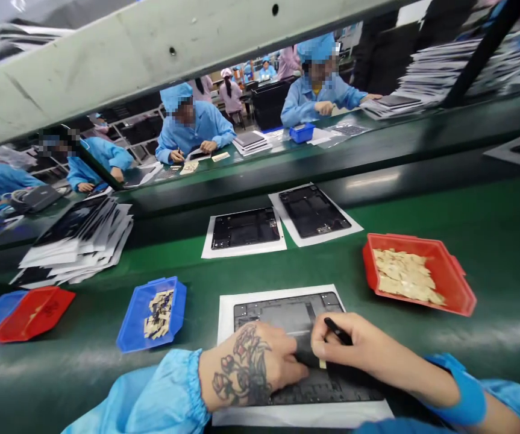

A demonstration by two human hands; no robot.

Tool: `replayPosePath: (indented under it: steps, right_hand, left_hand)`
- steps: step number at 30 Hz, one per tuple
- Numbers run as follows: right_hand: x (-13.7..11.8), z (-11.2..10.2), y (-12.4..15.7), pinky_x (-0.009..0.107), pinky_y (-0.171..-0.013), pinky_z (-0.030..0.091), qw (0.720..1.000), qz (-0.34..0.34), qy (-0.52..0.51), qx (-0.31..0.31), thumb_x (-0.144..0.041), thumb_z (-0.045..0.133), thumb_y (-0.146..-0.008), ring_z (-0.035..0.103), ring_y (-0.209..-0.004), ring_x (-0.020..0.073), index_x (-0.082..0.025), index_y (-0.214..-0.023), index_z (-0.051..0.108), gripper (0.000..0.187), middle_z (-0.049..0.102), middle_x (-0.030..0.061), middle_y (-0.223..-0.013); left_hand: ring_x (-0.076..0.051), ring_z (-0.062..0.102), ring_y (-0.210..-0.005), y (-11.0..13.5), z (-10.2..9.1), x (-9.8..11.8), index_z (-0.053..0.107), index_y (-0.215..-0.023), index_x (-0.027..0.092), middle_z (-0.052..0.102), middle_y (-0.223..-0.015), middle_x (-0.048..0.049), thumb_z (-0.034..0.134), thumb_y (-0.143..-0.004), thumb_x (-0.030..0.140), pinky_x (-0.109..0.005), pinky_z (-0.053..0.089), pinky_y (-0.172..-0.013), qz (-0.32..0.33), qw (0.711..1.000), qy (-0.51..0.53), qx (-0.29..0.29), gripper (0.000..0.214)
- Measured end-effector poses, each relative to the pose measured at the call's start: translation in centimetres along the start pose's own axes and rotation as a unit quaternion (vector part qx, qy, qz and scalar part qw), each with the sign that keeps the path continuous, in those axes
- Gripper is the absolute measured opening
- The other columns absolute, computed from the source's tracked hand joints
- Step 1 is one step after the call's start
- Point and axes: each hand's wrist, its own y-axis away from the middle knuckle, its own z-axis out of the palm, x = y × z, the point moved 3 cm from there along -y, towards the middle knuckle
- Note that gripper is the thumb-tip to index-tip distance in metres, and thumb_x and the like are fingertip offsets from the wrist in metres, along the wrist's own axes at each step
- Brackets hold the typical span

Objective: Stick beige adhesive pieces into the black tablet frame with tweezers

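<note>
A dark tablet housing [293,313] rests on a white sheet [296,416] directly before me. My left hand [255,364] lies over its left half, fingers stretched toward the middle and touching the surface. Over the right half, my right hand [345,346] is closed around what look like black tweezers [338,331], whose back end sticks out above the fingers. Just below the right fingertips shows a small pale strip [322,364]. Whether the tool's tip touches that strip is hidden.
A red bin [461,286] of pale pieces stands right; a blue bin [126,325] of small parts stands left. Two more housings [246,229] lie on sheets ahead. Stacked sheets [83,247] stand far left. A beam [223,42] crosses above; co-workers [194,123] sit beyond.
</note>
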Motion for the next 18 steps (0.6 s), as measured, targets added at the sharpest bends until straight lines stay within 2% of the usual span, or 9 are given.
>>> replayPosePath:
  steps: [2, 3, 4, 6, 8, 10, 13, 15, 18]
  right_hand:
    - [0.2, -0.4, 0.1, 0.022, -0.050, 0.022, 0.997, 0.013, -0.071, 0.027, -0.055, 0.071, -0.074, 0.027, -0.051, 0.0072, -0.015, -0.071, 0.056, 0.042, 0.045, -0.0043, -0.057]
    - [0.3, -0.7, 0.1, 0.022, -0.048, 0.019, 0.993, 0.013, -0.107, 0.055, -0.056, 0.071, -0.074, 0.024, -0.048, 0.0060, -0.016, -0.074, 0.055, 0.043, 0.042, -0.0061, -0.055]
    - [0.3, -1.0, 0.1, 0.022, -0.046, 0.016, 0.986, 0.011, -0.137, 0.090, -0.058, 0.071, -0.074, 0.021, -0.045, 0.0050, -0.016, -0.077, 0.055, 0.044, 0.039, -0.0078, -0.054]
    - [0.4, -1.6, 0.0, 0.022, -0.046, 0.015, 0.971, 0.002, -0.179, 0.156, -0.058, 0.072, -0.073, 0.018, -0.043, 0.0039, -0.016, -0.081, 0.056, 0.045, 0.035, -0.0099, -0.051]
    - [0.2, -1.7, -0.1, 0.021, -0.046, 0.017, 0.965, -0.004, -0.188, 0.184, -0.058, 0.075, -0.072, 0.019, -0.042, 0.0039, -0.016, -0.080, 0.058, 0.046, 0.031, -0.0109, -0.046]
    - [-0.3, -1.7, -0.4, 0.021, -0.045, 0.018, 0.962, -0.007, -0.194, 0.192, -0.059, 0.076, -0.069, 0.022, -0.042, 0.0035, -0.015, -0.077, 0.058, 0.048, 0.038, -0.0086, -0.048]
    - [-1.5, -1.5, -1.1, 0.021, -0.043, 0.014, 0.956, -0.012, -0.224, 0.190, -0.058, 0.081, -0.062, 0.023, -0.042, 0.0008, -0.015, -0.072, 0.057, 0.050, 0.051, -0.0033, -0.067]
    - [-2.2, -1.6, -1.5, 0.022, -0.043, 0.013, 0.954, -0.025, -0.238, 0.180, -0.056, 0.081, -0.062, 0.022, -0.042, 0.0000, -0.015, -0.071, 0.057, 0.048, 0.049, -0.0035, -0.069]
    - [-3.0, -2.1, -1.8, 0.022, -0.042, 0.013, 0.954, -0.051, -0.241, 0.170, -0.054, 0.079, -0.067, 0.021, -0.042, 0.0012, -0.016, -0.073, 0.058, 0.044, 0.041, -0.0060, -0.061]
  left_hand:
    - [-0.015, 0.059, -0.075, -0.4, -0.8, -0.4, 0.071, -0.094, 0.023, 0.067, -0.093, -0.0035, 0.049, -0.091, 0.014, -0.025, 0.043, -0.064, 0.012, 0.998, 0.041, 0.056, 0.024]
    - [-0.016, 0.062, -0.086, -0.6, -1.5, -0.8, 0.071, -0.098, 0.022, 0.067, -0.107, -0.0056, 0.046, -0.092, 0.013, -0.025, 0.047, -0.073, -0.028, 0.990, 0.082, 0.111, 0.027]
    - [-0.016, 0.062, -0.094, -0.8, -2.1, -1.1, 0.070, -0.100, 0.022, 0.065, -0.115, -0.0069, 0.047, -0.093, 0.014, -0.025, 0.048, -0.081, -0.094, 0.972, 0.134, 0.167, 0.026]
    - [-0.015, 0.063, -0.091, -1.3, -2.3, -1.5, 0.068, -0.099, 0.018, 0.066, -0.108, -0.0075, 0.058, -0.090, 0.020, -0.024, 0.049, -0.082, -0.239, 0.912, 0.248, 0.221, 0.014]
    - [-0.013, 0.061, -0.076, -2.2, -1.7, -1.4, 0.067, -0.092, 0.016, 0.067, -0.087, -0.0039, 0.070, -0.082, 0.027, -0.022, 0.049, -0.071, -0.330, 0.853, 0.354, 0.198, 0.016]
    - [-0.012, 0.059, -0.069, -3.3, -1.0, -1.3, 0.066, -0.084, 0.014, 0.066, -0.077, -0.0016, 0.071, -0.080, 0.030, -0.021, 0.047, -0.066, -0.357, 0.821, 0.419, 0.149, 0.017]
    - [-0.010, 0.057, -0.066, -4.2, -1.2, -2.1, 0.065, -0.075, 0.014, 0.065, -0.073, -0.0012, 0.066, -0.083, 0.031, -0.020, 0.045, -0.063, -0.362, 0.814, 0.422, 0.168, 0.019]
    - [-0.011, 0.058, -0.068, -4.5, -1.7, -2.8, 0.066, -0.079, 0.014, 0.066, -0.077, -0.0023, 0.068, -0.081, 0.033, -0.021, 0.045, -0.064, -0.363, 0.808, 0.427, 0.182, 0.019]
    - [-0.013, 0.061, -0.074, -4.9, -2.5, -3.3, 0.067, -0.085, 0.014, 0.067, -0.083, -0.0041, 0.072, -0.077, 0.031, -0.022, 0.048, -0.066, -0.362, 0.788, 0.459, 0.192, 0.020]
